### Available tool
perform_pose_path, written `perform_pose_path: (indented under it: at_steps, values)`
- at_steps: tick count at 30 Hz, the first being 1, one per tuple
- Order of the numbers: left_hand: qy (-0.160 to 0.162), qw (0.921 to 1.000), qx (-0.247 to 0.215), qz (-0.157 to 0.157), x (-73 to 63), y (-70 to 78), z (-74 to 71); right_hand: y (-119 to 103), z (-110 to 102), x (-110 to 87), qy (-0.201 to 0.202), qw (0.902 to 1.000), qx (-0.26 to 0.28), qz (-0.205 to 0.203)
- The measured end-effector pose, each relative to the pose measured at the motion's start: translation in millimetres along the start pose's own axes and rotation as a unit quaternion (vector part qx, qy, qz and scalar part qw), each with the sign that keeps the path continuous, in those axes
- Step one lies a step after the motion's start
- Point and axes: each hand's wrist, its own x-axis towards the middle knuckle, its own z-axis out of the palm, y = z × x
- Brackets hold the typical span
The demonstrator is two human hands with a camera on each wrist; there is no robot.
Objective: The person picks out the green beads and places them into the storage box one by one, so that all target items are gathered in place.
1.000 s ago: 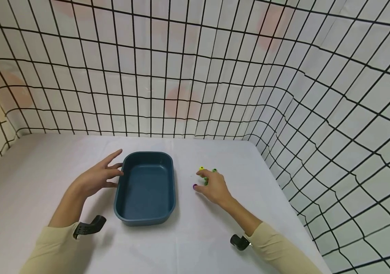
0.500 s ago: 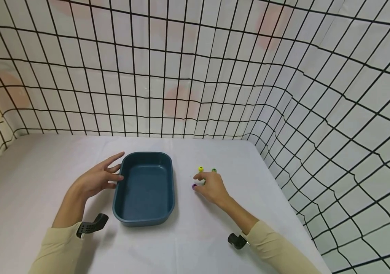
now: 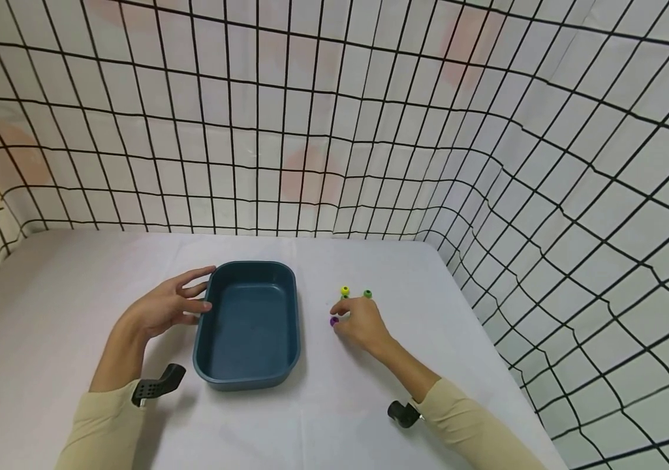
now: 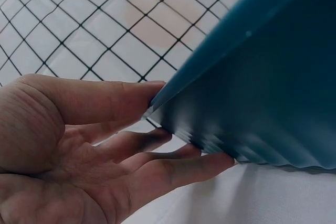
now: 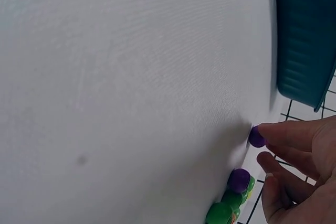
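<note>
A dark blue rectangular tub (image 3: 248, 385) stands at the middle of the table. My left hand (image 3: 160, 307) is at its left side. In the left wrist view the thumb (image 4: 115, 98) touches the rim, and extended fingers lie against the outer wall. My right hand (image 3: 365, 323) is right of the tub, its thumb and a finger around a small purple bead (image 5: 256, 137) low over the tabletop. A yellow bead (image 3: 344, 290) and a green bead (image 3: 367, 294) lie just beyond that hand. Another purple bead (image 5: 239, 180) and green beads (image 5: 219, 214) appear close by in the right wrist view.
A white cloth (image 3: 334, 424) covers the table. Black grid netting (image 3: 311, 117) rises along the back and both sides, with white sheeting behind it. Each wrist carries a black camera mount (image 3: 160, 385).
My right hand's index finger has come down closer to the thumb and the purple bead, showing more of the yellow and green beads. The left fingers have settled slightly closer to the tub's rim.
</note>
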Motion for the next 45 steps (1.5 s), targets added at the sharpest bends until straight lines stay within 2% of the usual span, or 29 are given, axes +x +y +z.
perform_pose_path:
  at_steps: [9, 14, 18, 24, 30, 38, 45]
  values:
    - [-0.010, 0.9999, 0.005, 0.007, 0.7, 2.9, -0.2, -0.8, 4.2, -0.1, -0.007, 0.9999, -0.009, -0.006]
    - [-0.008, 1.0000, -0.001, 0.004, -0.4, 1.6, -0.7, -3.3, 6.8, 1.1, -0.011, 0.9999, -0.010, -0.001]
    - [-0.001, 1.0000, -0.003, -0.001, 0.0, -0.5, -1.8, -6.7, 6.7, 3.8, 0.001, 1.0000, -0.007, -0.005]
    - [0.001, 1.0000, 0.003, 0.001, 0.0, -2.2, -3.3, -17.3, 2.9, 13.9, 0.048, 0.9982, 0.032, -0.015]
    - [-0.001, 0.9999, 0.011, 0.007, 0.1, -3.2, -4.0, -33.7, 1.1, 24.1, 0.087, 0.9926, 0.073, -0.042]
    - [0.003, 0.9997, 0.018, 0.013, 0.2, -2.7, -5.8, -60.5, 7.8, 28.5, 0.100, 0.9858, 0.129, -0.037]
    - [0.001, 0.9996, 0.023, 0.017, 1.4, -4.8, -7.4, -65.1, 25.1, 28.2, 0.086, 0.9802, 0.174, -0.039]
